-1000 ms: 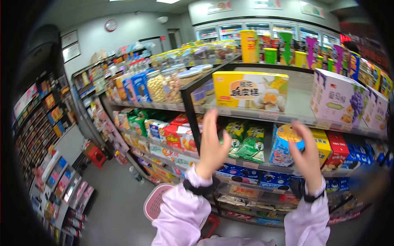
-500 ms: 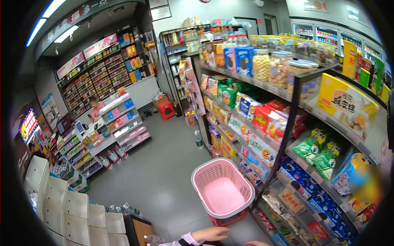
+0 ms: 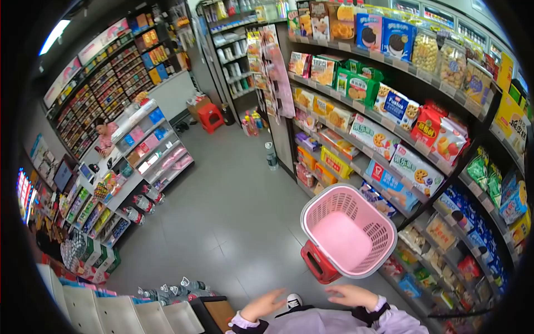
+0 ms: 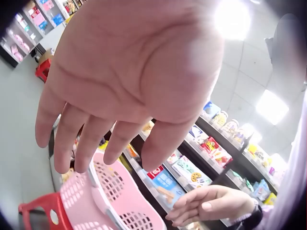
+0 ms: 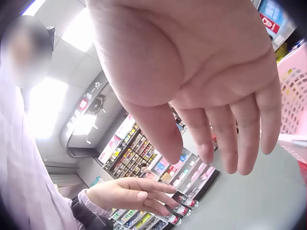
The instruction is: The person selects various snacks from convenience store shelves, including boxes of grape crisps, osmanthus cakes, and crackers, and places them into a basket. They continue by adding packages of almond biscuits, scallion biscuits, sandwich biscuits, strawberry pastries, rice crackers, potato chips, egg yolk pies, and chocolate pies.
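Note:
Both hands are empty, held low in front of the body with fingers loosely straight. In the head view my left hand (image 3: 262, 305) is at the bottom centre and my right hand (image 3: 351, 296) a short way to its right, palms turned toward each other. The left wrist view shows the left palm (image 4: 129, 62) with its fingers extended; the right wrist view shows the right palm (image 5: 206, 57) likewise. Just beyond the right hand, apart from it, is a pink shopping basket (image 3: 340, 236) with perforated sides and nothing inside. Under it shows a red stool (image 3: 318, 264).
Snack shelves (image 3: 384, 125) run along the right, close beside the basket. Grey floor (image 3: 222, 206) stretches ahead to a checkout counter (image 3: 147, 139) with a person (image 3: 105, 133) behind it. Water bottles (image 3: 178, 289) and white bins (image 3: 105, 312) stand at the lower left. Another red stool (image 3: 211, 118) is farther back.
The view has swung left and down from the shelf with the yellow box toward the floor and basket. Both hands, raised before the shelf earlier, are now low and remain empty.

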